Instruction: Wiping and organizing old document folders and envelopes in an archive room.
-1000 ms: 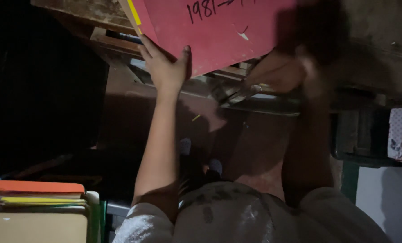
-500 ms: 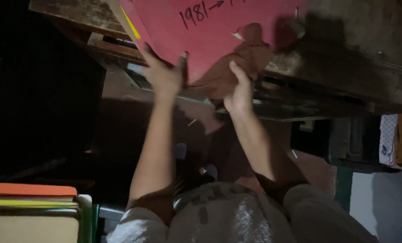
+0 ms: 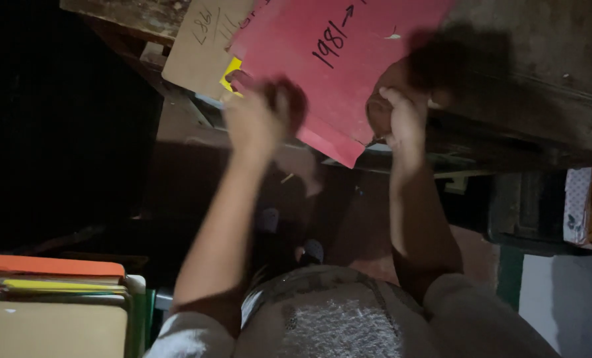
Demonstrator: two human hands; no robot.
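Note:
A red paper folder (image 3: 336, 59) with dark handwriting lies tilted on the edge of a worn wooden desk (image 3: 541, 79). Beneath its left side sit a brown card folder (image 3: 200, 40) and a yellow sheet (image 3: 230, 73). My left hand (image 3: 256, 119) is raised to the red folder's lower left edge and is blurred by motion, so its grip is unclear. The fingers of my right hand (image 3: 402, 116) are curled tight on the folder's lower right edge.
A stack of folders (image 3: 51, 292), orange on top with yellow and tan below, stands at the lower left. Patterned cloth (image 3: 578, 205) hangs at the right edge. Under the desk and to the left everything is dark.
My right hand has slid from the folder's underside to its lower right edge and closed there. My left hand has shifted along the lower edge. The brown folder has come into view.

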